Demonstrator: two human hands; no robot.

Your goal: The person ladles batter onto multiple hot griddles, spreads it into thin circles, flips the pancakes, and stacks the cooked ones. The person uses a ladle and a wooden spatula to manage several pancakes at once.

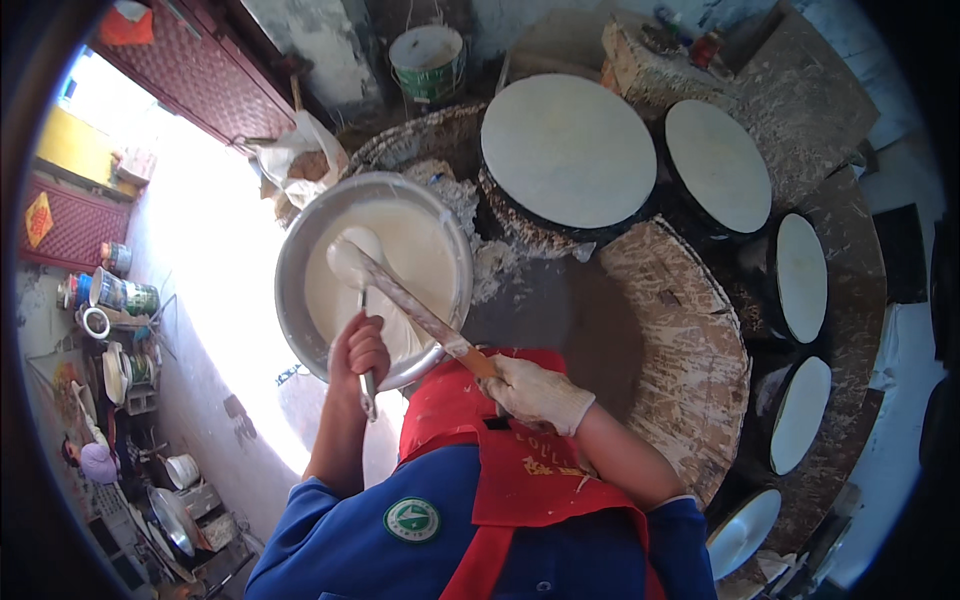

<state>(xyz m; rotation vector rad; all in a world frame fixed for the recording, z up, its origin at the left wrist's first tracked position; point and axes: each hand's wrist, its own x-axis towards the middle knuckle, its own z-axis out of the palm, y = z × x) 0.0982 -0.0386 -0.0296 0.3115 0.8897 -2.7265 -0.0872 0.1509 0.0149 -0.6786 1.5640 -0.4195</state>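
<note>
My bare left hand (360, 349) is closed around the metal handle of a ladle (356, 262). The ladle's bowl, coated with white batter, is over a large metal basin (289, 292). Pale, creamy batter (420, 232) fills part of this basin. In a whitish knitted glove, my right hand (529, 390) grips the orange-brown end of a long wooden scraper or stick (416, 311). Batter smears the stick, and its far end lies across the ladle's bowl; whether the two touch cannot be told.
Several round griddles, each topped with a pale sheet, curve around my right, the largest sheet (570, 150) at the front. A batter-stained wooden board (675, 337) lies inside the curve. Behind the basin are a green bucket (427, 71) and a white bag (315, 154). Cluttered shelves stand far left.
</note>
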